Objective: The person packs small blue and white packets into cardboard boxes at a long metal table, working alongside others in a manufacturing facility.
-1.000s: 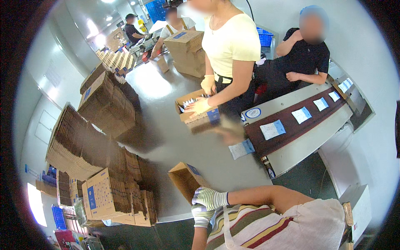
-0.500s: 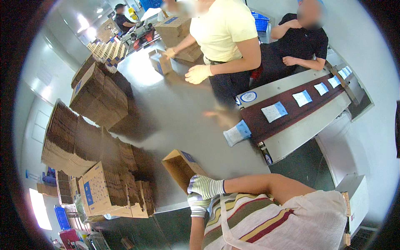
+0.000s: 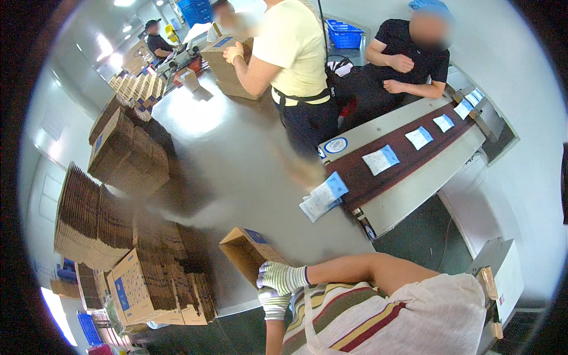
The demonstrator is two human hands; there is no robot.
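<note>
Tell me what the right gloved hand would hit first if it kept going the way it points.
The right hand points left, toward the open cardboard box right beside its fingers. That box would likely come first; whether they already touch is unclear. Beyond it stand the flattened carton stacks.

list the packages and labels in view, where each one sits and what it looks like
Open cardboard box: brown with a blue patch, by the gloved hands.
White-and-blue pouches: flat, spaced along the dark conveyor belt.
Pouch pile: at the belt's near end.
Round sticker: white with a blue ring, on the conveyor frame.
Flat cartons: brown with blue print, stacked on the left.
</note>
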